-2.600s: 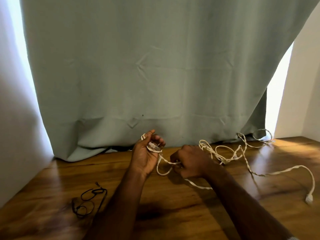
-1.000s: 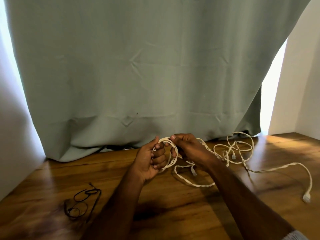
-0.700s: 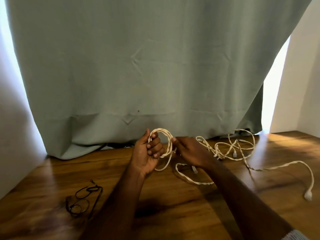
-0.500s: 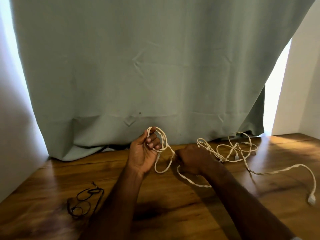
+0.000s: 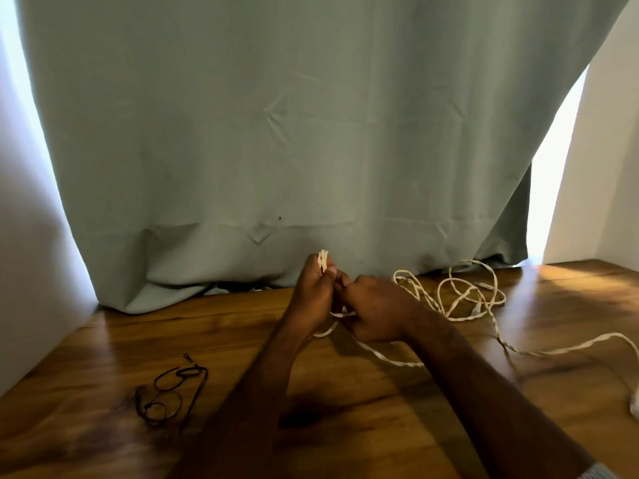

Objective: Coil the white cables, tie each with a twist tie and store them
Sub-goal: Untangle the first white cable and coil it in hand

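A long white twisted cable [image 5: 460,299] lies in loose loops on the wooden table [image 5: 380,402], right of my hands, and trails to a white plug [image 5: 633,404] at the right edge. My left hand [image 5: 313,293] is closed around a small coil of this cable, whose top [image 5: 323,259] sticks out above my fingers. My right hand [image 5: 375,311] is closed on the cable just beside the left hand, knuckles touching it. A strand runs from under my right hand across the table toward the right.
Black thin-rimmed glasses [image 5: 169,394] lie on the table at the front left. A grey-green curtain [image 5: 276,150] hangs behind the table and bunches on its far edge. White walls stand at the left and right.
My right hand has moved left against my left hand, drawing more cable in. The coil in my left hand has flattened into a tight bundle, and the loose loops shifted slightly.
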A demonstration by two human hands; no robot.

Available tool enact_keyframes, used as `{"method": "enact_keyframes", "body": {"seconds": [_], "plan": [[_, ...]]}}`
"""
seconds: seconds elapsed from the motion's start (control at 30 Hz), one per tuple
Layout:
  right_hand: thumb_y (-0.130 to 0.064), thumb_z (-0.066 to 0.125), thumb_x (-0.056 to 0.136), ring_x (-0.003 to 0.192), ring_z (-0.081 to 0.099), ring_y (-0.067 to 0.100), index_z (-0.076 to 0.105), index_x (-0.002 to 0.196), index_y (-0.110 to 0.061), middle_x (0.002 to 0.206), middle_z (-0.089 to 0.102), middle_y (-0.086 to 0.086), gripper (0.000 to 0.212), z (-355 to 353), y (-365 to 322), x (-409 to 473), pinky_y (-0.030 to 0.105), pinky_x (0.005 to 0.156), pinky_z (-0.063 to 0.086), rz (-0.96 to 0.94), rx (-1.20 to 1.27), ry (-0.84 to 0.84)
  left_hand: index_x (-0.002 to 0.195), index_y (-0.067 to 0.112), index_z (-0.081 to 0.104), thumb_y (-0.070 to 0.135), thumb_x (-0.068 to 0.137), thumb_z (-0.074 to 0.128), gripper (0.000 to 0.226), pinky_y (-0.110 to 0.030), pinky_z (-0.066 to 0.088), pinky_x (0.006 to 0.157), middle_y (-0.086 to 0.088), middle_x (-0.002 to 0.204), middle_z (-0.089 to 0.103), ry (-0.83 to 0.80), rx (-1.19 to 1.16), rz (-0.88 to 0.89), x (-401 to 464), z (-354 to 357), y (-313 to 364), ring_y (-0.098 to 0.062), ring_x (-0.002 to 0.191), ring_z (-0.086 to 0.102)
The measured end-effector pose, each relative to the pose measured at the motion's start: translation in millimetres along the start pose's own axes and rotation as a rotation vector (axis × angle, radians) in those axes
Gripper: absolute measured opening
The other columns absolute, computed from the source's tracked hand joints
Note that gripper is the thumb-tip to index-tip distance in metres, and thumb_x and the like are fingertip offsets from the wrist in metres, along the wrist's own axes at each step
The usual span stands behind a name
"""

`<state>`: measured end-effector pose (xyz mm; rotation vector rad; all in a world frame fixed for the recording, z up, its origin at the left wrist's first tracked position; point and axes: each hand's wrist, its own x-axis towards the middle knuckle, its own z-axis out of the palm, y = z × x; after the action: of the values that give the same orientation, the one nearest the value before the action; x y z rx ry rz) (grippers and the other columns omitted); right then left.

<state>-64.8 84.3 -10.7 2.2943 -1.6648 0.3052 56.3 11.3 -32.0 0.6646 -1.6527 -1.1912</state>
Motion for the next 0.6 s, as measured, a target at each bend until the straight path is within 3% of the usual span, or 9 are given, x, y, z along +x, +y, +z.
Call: {"method": "enact_keyframes", "body": {"seconds": [0.1, 0.17, 0.27, 0.33, 0.43, 0.5, 0.6], "plan": [[-0.032, 0.068, 0.079, 0.072, 0.063, 0.012, 0.073, 0.097, -0.025, 0.086, 0.074, -0.006, 0.020, -6, 9, -3, 0.030, 0.068, 0.053, -0.031, 0.088, 0.203, 0.106, 0.013, 0.056, 0.019, 0.105, 0.042, 0.015, -0.034, 0.052, 0.066, -0.014, 0.091, 0.064, -0.051, 0.127, 0.013, -6, 2, -1, -0.021, 0.077, 0.062], [-0.036, 0.069, 0.079, 0.062, 0.058, 0.007, 0.071, 0.087, -0.024, 0.075, 0.070, -0.009, 0.014, -13, 16, -7, 0.030, 0.061, 0.051, -0.013, 0.191, 0.336, 0.092, 0.011, 0.058, 0.019, 0.103, 0.046, 0.019, -0.031, 0.040, 0.046, -0.010, 0.067, 0.059, -0.132, 0.071, -0.023, -9, 1, 2, -0.024, 0.053, 0.054], [-0.028, 0.081, 0.079, 0.065, 0.064, 0.009, 0.071, 0.087, -0.021, 0.075, 0.069, -0.008, 0.015, -18, 29, -13, 0.029, 0.062, 0.056, 0.042, 0.409, 0.407, 0.072, 0.012, 0.060, 0.032, 0.103, 0.044, 0.040, -0.021, 0.012, 0.040, 0.000, 0.047, 0.041, -0.317, -0.302, -0.242, -13, -7, 3, -0.010, 0.034, 0.030], [-0.021, 0.087, 0.077, 0.064, 0.064, 0.009, 0.072, 0.092, -0.018, 0.075, 0.068, -0.006, 0.021, -16, 32, -15, 0.024, 0.060, 0.054, 0.115, 0.600, 0.449, 0.073, 0.011, 0.060, 0.044, 0.098, 0.051, 0.042, -0.023, 0.008, 0.042, 0.002, 0.049, 0.035, -0.469, -0.487, -0.326, -14, -13, 2, -0.006, 0.033, 0.025], [-0.018, 0.078, 0.087, 0.071, 0.068, 0.019, 0.071, 0.103, -0.017, 0.084, 0.072, 0.001, 0.018, -14, 32, -15, 0.036, 0.062, 0.055, 0.184, 0.842, 0.415, 0.081, 0.012, 0.058, 0.039, 0.087, 0.066, 0.029, -0.021, 0.012, 0.041, 0.003, 0.051, 0.031, -0.579, -0.509, -0.245, -18, -12, 3, -0.004, 0.033, 0.022], [-0.024, 0.068, 0.095, 0.080, 0.070, 0.034, 0.072, 0.107, -0.015, 0.092, 0.074, 0.008, 0.015, -13, 34, -16, 0.047, 0.066, 0.055, 0.192, 0.948, 0.301, 0.077, 0.013, 0.059, 0.037, 0.092, 0.060, 0.029, -0.019, 0.013, 0.039, 0.003, 0.047, 0.031, -0.556, -0.570, -0.226, -19, -7, 6, -0.005, 0.031, 0.022], [-0.031, 0.059, 0.097, 0.074, 0.066, 0.032, 0.069, 0.107, -0.005, 0.091, 0.070, 0.023, 0.029, -18, 37, -20, 0.037, 0.066, 0.051, 0.229, 1.215, 0.105, 0.072, 0.012, 0.055, 0.042, 0.093, 0.053, 0.036, -0.016, 0.016, 0.035, 0.002, 0.040, 0.033, -0.424, -0.667, -0.224, -18, 2, 9, -0.005, 0.028, 0.023]]}}
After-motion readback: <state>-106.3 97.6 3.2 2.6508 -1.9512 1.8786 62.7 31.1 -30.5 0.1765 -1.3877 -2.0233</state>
